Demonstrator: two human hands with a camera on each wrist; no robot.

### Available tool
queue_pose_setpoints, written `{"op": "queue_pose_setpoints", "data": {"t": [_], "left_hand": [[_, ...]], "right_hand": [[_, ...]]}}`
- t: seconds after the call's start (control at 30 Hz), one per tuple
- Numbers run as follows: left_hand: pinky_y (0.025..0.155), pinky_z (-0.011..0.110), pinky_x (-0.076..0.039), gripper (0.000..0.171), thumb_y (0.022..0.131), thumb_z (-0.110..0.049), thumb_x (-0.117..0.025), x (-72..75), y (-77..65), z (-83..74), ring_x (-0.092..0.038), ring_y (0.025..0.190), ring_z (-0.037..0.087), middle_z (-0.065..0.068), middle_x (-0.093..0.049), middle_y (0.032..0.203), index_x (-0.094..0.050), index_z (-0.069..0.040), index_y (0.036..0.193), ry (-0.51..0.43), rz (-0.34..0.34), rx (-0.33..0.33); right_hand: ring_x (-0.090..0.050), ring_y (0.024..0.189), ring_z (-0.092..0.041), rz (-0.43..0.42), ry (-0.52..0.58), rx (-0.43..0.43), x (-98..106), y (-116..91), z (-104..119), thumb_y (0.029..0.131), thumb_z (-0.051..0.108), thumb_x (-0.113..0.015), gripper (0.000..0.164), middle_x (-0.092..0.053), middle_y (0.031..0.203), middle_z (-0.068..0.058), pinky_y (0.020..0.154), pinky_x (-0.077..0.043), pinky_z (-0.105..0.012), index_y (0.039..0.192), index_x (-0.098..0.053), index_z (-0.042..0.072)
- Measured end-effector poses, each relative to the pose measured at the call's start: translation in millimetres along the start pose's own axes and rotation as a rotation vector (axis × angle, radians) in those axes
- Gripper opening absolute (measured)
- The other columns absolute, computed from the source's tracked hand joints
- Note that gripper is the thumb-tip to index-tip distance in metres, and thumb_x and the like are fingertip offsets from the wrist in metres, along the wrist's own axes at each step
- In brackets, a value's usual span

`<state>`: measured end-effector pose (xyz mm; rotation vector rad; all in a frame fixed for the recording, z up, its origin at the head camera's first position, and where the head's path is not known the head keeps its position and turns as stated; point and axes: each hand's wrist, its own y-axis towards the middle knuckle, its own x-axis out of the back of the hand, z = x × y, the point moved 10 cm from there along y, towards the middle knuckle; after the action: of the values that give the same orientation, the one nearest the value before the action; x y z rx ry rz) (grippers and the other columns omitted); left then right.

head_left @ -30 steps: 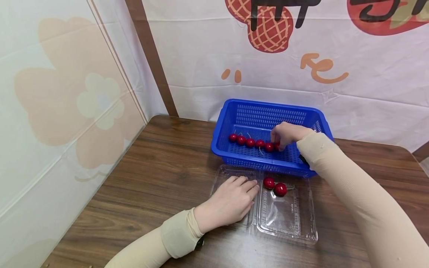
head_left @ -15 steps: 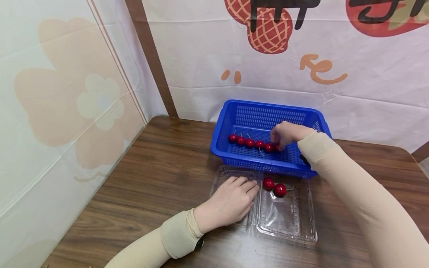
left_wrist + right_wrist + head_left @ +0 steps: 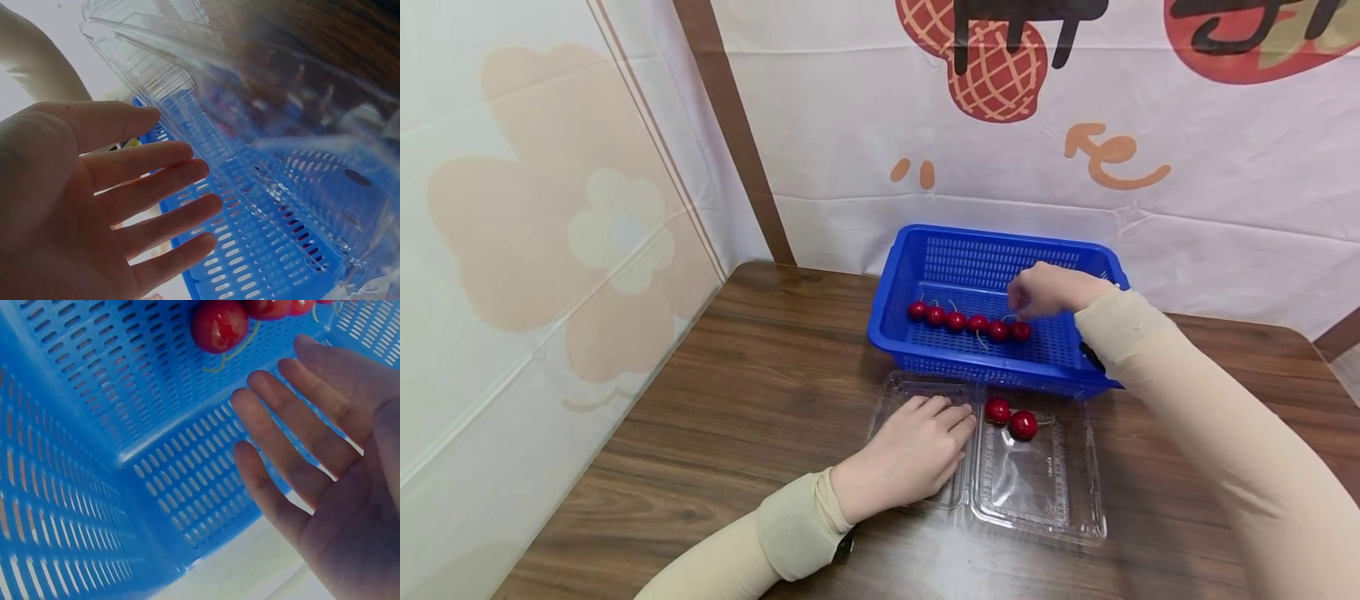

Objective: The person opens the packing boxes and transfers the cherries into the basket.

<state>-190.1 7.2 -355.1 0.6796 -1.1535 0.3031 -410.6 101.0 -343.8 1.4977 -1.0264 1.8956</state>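
Head view: the right hand point(image 3: 1048, 289) covers part of the blue basket's point(image 3: 925, 354) far wall, and its fingertips are turned away, so contact with the stem of the rightmost cherry point(image 3: 1020, 331) cannot be judged. The left hand point(image 3: 910, 454) hides most of the left half of the clear clamshell container point(image 3: 1078, 521). Both forearms are cut off by the lower edge. The printed wall banner point(image 3: 1000, 58) is cropped at the top.

Left wrist view: the clamshell container is blurred and runs out of frame.

Right wrist view: the cherries at the top edge are cropped; only one point(image 3: 219, 324) shows nearly whole.
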Motion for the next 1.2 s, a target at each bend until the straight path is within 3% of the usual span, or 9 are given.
{"op": "queue_pose_setpoints", "data": {"t": [0.47, 0.63, 0.87, 1.2], "left_hand": [[0.084, 0.034, -0.046, 0.04, 0.085, -0.031, -0.055, 0.3, 0.3, 0.4, -0.054, 0.106, 0.021, 0.002, -0.063, 0.119, -0.063, -0.01, 0.119, -0.003, 0.014, 0.005], [0.084, 0.034, -0.046, 0.04, 0.086, -0.031, -0.054, -0.2, 0.5, 0.5, -0.054, 0.106, 0.021, 0.002, -0.063, 0.118, -0.063, -0.01, 0.118, 0.001, 0.014, 0.008], [0.085, 0.034, -0.046, 0.04, 0.086, -0.031, -0.054, -0.5, 0.9, 0.3, -0.054, 0.106, 0.021, 0.002, -0.064, 0.118, -0.063, -0.01, 0.118, 0.001, 0.012, 0.008], [0.084, 0.034, -0.047, 0.039, 0.086, -0.031, -0.055, 0.2, 1.2, -0.8, -0.054, 0.105, 0.021, 0.002, -0.064, 0.117, -0.063, -0.009, 0.117, 0.006, 0.007, 0.004]], "right_hand": [[-0.059, 0.074, -0.016, -0.061, -0.027, 0.033, 23.9, -15.3, 13.2, 0.083, 0.017, -0.065, 0.009, -0.068, 0.085, -0.005, 0.074, -0.054, -0.041, 0.087, -0.068, 0.01], [-0.059, 0.07, -0.014, -0.104, -0.041, 0.08, 29.6, -23.2, 18.9, 0.082, 0.017, -0.065, 0.006, -0.068, 0.08, -0.004, 0.069, -0.054, -0.039, 0.082, -0.066, 0.012], [-0.06, 0.07, -0.013, -0.173, -0.028, 0.134, 41.3, -40.2, 29.7, 0.082, 0.017, -0.066, 0.006, -0.068, 0.079, -0.003, 0.068, -0.055, -0.038, 0.084, -0.067, 0.011], [-0.056, 0.064, -0.01, -0.236, -0.049, 0.128, 47.7, -63.8, 36.1, 0.082, 0.019, -0.065, 0.004, -0.064, 0.072, 0.001, 0.063, -0.054, -0.034, 0.082, -0.065, 0.015]]}}
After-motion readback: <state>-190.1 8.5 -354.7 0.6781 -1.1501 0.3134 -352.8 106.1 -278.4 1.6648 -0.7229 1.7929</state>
